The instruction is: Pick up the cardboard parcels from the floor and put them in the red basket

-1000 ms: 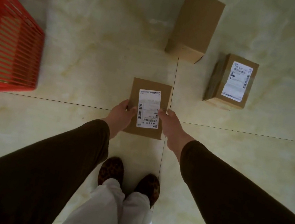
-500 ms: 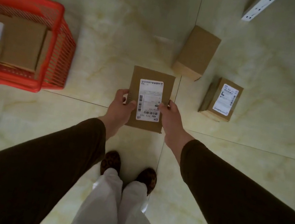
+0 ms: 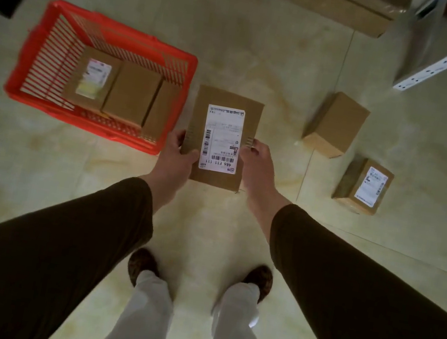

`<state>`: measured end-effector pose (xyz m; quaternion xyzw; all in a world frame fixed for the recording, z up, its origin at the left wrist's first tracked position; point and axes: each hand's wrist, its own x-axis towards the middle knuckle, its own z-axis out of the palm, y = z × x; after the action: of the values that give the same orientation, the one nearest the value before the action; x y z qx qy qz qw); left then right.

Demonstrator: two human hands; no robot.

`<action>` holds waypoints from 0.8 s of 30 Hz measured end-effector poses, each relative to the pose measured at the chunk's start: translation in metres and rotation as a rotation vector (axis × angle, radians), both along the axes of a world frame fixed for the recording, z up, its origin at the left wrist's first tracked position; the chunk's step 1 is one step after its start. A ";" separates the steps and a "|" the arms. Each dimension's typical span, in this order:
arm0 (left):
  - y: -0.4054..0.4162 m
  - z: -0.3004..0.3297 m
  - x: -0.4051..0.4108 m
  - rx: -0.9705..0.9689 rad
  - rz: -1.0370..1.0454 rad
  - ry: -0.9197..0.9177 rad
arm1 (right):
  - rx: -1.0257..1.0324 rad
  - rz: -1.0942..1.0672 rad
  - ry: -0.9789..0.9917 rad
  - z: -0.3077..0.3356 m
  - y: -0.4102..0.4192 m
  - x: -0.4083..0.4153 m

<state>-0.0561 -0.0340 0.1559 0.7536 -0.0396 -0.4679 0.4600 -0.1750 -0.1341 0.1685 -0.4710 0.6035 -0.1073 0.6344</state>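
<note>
Head view, looking down past two dark sleeves: the held parcel [image 3: 221, 139] is up off the floor [image 3: 266, 57], gripped at its near end by both hands, label facing up. The left hand [image 3: 178, 158] has its thumb curled over the left edge beside the label, and the right hand [image 3: 256, 169] pinches the right edge with its fingertips [image 3: 252, 144] on top. The parcel's long axis runs straight away from the person, its far end pointing at the bare floor between the basket and the loose boxes. What the next move turns on is that the red basket [image 3: 42, 53] lies to the left of the grip and slightly farther out; its near right corner sits just beside the parcel's left edge, so the left hand is the nearer one and the carry should be a short sideways swing over the right rim. Inside, three parcels [image 3: 131, 93] stand packed against the right and near walls, leaving open room toward the left wall. Two more wait on the floor to the right, well apart from the basket: a plain parcel [image 3: 336, 123] and, nearer the person, a labelled parcel [image 3: 363, 185].
</note>
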 end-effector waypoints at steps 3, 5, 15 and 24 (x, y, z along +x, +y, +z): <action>0.035 0.007 0.037 0.012 -0.008 -0.014 | 0.006 0.008 0.008 0.006 0.033 0.037; 0.055 0.012 0.062 0.021 -0.007 -0.034 | 0.035 0.016 -0.010 0.009 0.052 0.060; 0.093 0.006 0.176 0.037 0.067 -0.016 | 0.058 0.172 -0.062 0.011 0.072 0.171; 0.121 -0.006 0.276 0.047 0.079 0.066 | -0.084 0.406 0.117 0.005 0.082 0.250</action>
<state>0.2200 0.0872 0.1499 0.7493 0.0164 -0.4750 0.4611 0.0753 -0.0520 0.1738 -0.6143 0.5270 0.0252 0.5868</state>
